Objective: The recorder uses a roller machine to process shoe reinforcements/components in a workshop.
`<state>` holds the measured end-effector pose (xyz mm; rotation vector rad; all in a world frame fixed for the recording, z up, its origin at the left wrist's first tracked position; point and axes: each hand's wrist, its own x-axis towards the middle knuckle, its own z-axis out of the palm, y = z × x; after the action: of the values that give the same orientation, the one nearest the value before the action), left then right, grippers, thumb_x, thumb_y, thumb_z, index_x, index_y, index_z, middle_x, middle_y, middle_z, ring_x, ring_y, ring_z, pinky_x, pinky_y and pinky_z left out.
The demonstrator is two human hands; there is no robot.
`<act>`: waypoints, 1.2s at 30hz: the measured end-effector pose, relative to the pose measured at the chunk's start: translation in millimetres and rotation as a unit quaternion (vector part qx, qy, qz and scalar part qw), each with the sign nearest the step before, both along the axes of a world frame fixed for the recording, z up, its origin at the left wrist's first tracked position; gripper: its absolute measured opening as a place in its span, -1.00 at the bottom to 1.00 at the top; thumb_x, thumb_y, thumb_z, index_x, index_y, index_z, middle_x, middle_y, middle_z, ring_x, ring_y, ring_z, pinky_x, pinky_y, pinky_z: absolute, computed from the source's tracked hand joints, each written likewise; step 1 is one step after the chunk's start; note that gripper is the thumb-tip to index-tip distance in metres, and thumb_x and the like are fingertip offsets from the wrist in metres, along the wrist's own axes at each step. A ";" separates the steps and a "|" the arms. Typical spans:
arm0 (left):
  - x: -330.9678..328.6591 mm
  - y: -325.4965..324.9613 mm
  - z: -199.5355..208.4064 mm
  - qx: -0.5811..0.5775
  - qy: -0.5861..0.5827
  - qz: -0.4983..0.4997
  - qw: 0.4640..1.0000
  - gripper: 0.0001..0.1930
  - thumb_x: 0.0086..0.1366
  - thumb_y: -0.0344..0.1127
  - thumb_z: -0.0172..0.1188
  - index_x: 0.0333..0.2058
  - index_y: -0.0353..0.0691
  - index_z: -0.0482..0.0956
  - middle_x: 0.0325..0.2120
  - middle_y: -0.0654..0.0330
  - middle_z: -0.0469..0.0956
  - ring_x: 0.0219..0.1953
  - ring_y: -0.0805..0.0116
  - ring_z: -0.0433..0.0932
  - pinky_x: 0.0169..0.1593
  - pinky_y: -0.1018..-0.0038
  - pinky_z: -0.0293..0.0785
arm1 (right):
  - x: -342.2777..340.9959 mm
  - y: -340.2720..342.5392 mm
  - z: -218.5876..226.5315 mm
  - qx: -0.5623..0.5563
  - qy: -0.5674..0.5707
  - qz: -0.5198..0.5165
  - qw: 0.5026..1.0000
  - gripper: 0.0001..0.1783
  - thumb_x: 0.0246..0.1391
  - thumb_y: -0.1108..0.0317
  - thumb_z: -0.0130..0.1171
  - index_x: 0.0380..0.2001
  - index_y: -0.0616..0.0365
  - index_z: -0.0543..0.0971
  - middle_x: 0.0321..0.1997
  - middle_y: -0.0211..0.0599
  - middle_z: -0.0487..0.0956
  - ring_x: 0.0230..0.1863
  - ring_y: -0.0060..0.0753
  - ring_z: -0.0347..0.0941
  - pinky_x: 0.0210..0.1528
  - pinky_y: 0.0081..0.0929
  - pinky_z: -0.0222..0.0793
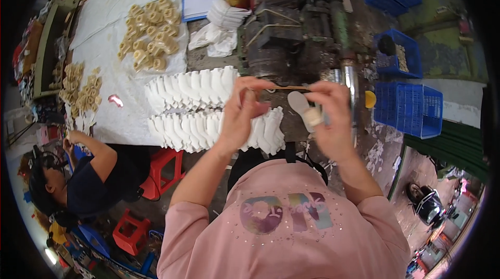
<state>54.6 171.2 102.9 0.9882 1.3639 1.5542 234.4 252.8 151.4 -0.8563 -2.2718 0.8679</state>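
Note:
A thin tan band, apparently a rubber band, is stretched level between my two hands above the table's near edge. My left hand is closed, pinching its left end. My right hand, slightly blurred, pinches the other end and also has a small cream block against its palm side. Beside the right fingers is a pale, insole-shaped piece; whether the hand holds it, I cannot tell. Two long rows of white curved pieces stand packed on edge by my left hand, and the nearer row passes behind my wrist.
A dark machine with a shiny metal column stands ahead. Tan blocks lie heaped on the white-covered table. Blue crates line the right. At left, another person sits near red stools.

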 end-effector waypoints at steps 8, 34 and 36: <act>84.5 22.0 8.7 0.087 -0.045 0.026 0.995 -0.59 0.41 -0.05 -0.25 -0.01 -0.26 0.29 -0.13 0.20 0.24 -0.13 0.48 0.25 0.00 0.49 0.25 | -6.5 -21.3 -20.1 0.110 0.059 -0.060 0.990 -0.82 -0.09 0.41 0.16 -0.33 0.14 0.54 -0.03 -0.16 0.34 -0.02 -0.07 0.18 0.00 -0.15 0.00; 99.1 35.1 1.9 -0.111 -0.045 0.094 0.988 -0.81 0.24 -0.32 0.10 -0.34 -0.29 0.31 -0.58 0.31 0.35 -0.59 0.64 0.30 -0.55 0.68 0.26 | 87.9 23.7 7.5 -0.196 0.208 -0.114 0.952 -0.95 -0.03 0.52 0.01 -0.44 0.14 0.41 -0.45 -0.22 0.42 -0.25 -0.19 0.34 -0.10 -0.31 0.15; 89.9 27.9 1.2 -0.173 -0.060 0.065 0.981 -0.84 0.25 -0.34 0.09 -0.32 -0.31 0.36 -0.62 0.33 0.34 -0.64 0.63 0.33 -0.58 0.66 0.28 | 120.1 58.7 16.8 0.019 -0.049 -0.106 0.993 -0.92 -0.04 0.53 -0.03 -0.43 0.11 0.39 -0.44 -0.25 0.42 -0.25 -0.18 0.34 -0.08 -0.30 0.10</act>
<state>144.5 199.1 104.1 0.5939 1.5704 1.3824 354.5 311.5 168.2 -1.1218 -2.2223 0.6979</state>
